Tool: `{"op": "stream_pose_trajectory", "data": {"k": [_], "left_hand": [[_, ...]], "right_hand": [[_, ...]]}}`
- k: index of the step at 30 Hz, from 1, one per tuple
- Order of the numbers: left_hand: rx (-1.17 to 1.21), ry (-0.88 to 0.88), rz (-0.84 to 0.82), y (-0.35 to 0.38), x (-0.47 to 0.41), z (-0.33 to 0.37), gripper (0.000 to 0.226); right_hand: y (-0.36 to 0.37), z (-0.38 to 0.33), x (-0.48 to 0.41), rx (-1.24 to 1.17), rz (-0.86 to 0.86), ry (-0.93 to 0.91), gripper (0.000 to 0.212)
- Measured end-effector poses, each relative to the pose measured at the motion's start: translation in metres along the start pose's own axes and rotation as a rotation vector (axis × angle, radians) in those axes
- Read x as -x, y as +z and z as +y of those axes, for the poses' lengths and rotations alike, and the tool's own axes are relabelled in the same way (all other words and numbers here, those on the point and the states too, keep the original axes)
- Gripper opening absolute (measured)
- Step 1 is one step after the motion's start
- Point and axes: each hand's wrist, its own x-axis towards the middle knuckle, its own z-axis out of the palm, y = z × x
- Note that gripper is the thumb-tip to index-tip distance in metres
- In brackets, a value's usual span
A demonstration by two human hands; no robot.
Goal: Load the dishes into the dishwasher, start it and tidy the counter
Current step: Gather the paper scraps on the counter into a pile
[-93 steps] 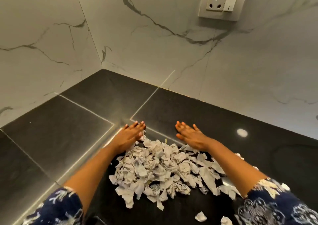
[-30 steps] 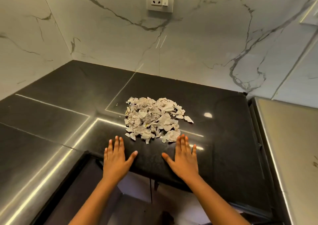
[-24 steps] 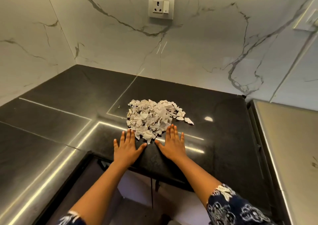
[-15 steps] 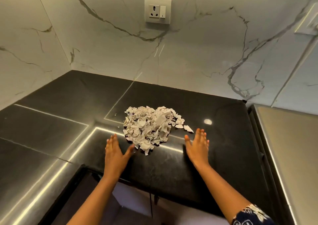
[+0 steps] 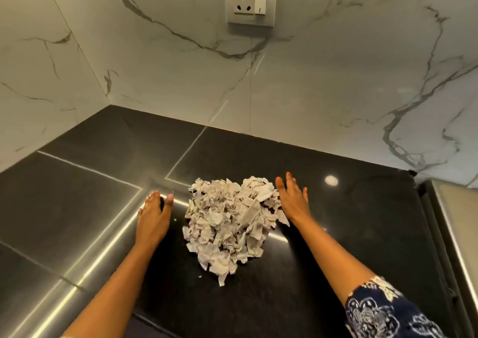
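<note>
Scraps (image 5: 230,224): crumpled grey-white paper heaped on black counter (image 5: 349,229); left hand (image 5: 154,217) and right hand (image 5: 292,200) flank it, fingers spread, gripping nothing.

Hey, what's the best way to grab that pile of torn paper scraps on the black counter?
Cup the pile of torn paper scraps from both flanks at counter level. It is loose, crumpled pieces, so a pinch from above would probably lift only a few. The left hand lies flat, apart from it; the right hand stands on edge against it. Press inward, then scoop underneath.
</note>
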Motion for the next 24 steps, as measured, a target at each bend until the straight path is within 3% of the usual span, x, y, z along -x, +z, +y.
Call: {"op": "stream_pose_trajectory", "data": {"k": [6, 11, 15, 17, 21, 23, 24], "left_hand": [[-0.115, 0.194, -0.233, 0.011, -0.034, 0.028, 0.106], [0.128, 0.287, -0.353, 0.005, 0.012, 0.053, 0.109], [0.494, 0.155, -0.322, 0.010, 0.025, 0.034, 0.075], [0.545, 0.072, -0.323, 0.011, 0.006, 0.032, 0.067], [0.413, 0.027, -0.393, 0.011, -0.041, 0.067, 0.081], [0.214, 0.152, -0.429, 0.013, -0.045, 0.088, 0.075], [0.134, 0.240, -0.447, 0.013, -0.043, 0.092, 0.083]], "right_hand": [[0.014, -0.053, -0.030, 0.178, -0.347, -0.340, 0.090], [0.013, -0.037, -0.020, 0.079, -0.539, -0.496, 0.113], [0.005, -0.020, -0.008, -0.335, -0.464, -0.370, 0.105], [0.000, -0.027, -0.011, -0.487, -0.427, -0.246, 0.103], [0.005, -0.072, -0.029, -0.312, -0.489, -0.173, 0.085], [0.010, -0.088, -0.032, -0.167, -0.489, -0.234, 0.095], [0.012, -0.090, -0.034, -0.124, -0.483, -0.264, 0.098]]}}
